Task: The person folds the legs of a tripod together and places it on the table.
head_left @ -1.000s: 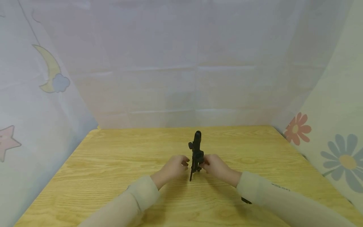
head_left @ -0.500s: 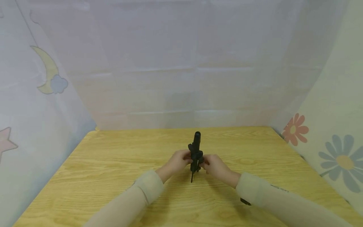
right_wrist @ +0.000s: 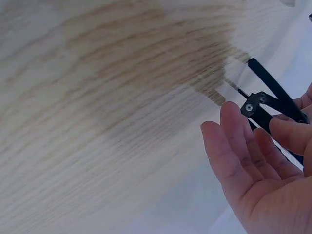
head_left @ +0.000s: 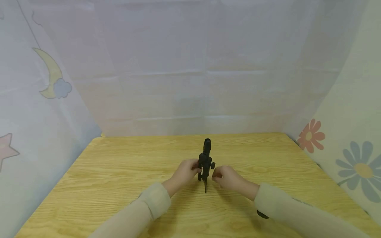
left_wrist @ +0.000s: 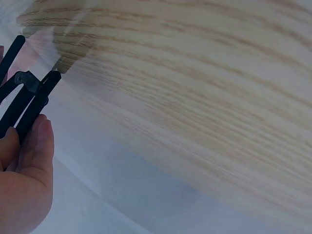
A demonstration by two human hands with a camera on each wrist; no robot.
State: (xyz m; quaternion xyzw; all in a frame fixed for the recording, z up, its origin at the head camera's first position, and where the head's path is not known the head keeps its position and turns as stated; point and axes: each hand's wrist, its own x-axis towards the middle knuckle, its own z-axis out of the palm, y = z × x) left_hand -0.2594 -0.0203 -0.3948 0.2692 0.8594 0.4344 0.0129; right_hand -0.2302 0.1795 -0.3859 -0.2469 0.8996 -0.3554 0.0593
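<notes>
A small black tripod (head_left: 205, 162), with knobs and slim legs, is held upright at the middle of the wooden table. My left hand (head_left: 187, 172) grips it from the left. In the left wrist view, thumb and fingers of the left hand (left_wrist: 29, 180) pinch one black leg (left_wrist: 40, 100) below a hinged brace. My right hand (head_left: 227, 177) is just to the right of the tripod, a narrow gap away in the head view. The right wrist view has the right hand (right_wrist: 268, 180) with loosely bent fingers, overlapping the tripod's legs (right_wrist: 275, 87).
The wooden table (head_left: 134, 155) spreads around both hands. A pale sheet wall (head_left: 178, 82) rises at its back edge, with printed sheets at the left (head_left: 35, 132) and right (head_left: 342, 125). A dark band (head_left: 262, 214) shows under the right sleeve.
My left hand has closed in on the tripod and taken hold. The tripod has turned about its upright line. My right hand has let go and shifted slightly right.
</notes>
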